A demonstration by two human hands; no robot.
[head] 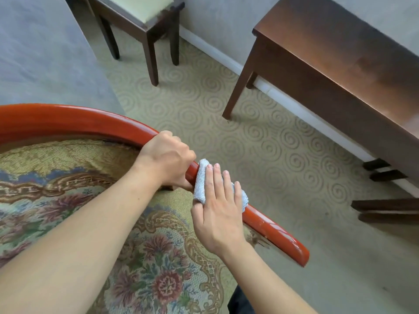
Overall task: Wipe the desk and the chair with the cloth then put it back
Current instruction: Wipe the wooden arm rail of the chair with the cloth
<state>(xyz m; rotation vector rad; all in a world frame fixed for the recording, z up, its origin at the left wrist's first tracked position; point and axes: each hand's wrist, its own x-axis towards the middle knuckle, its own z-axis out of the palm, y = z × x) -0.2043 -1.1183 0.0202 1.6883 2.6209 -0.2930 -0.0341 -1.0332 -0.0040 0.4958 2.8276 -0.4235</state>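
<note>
- The cloth [205, 180] is small, pale blue and fluffy. It lies folded over the shiny red rail [267, 225] of the chair [68, 168], near the rail's open end.
- The right hand [217, 211] lies flat on top of the cloth, fingers straight and close together, pressing it down on the rail. It is not closed around anything.
- The left hand [167, 159] is wrapped tight around the red rail, just beside the cloth, and touches its edge.
- The cloth looks soft and light. I think it will bend and bunch up easily, so it is best to press it with a flat palm or pinch a thick fold.
- The rail looks hard, smooth and slippery. The cloth should slide along it well, but it could slip off the round side.
- The chair seat has a flower pattern and looks rough, so the cloth may drag there.
- The brown worktop [340, 53] stands well apart, by the wall at the far right. Nothing can be seen on the part in view.
- A second chair with a pale seat [138, 10] stands by the far wall.
- I cannot see any writing, labels or brand names.
</note>
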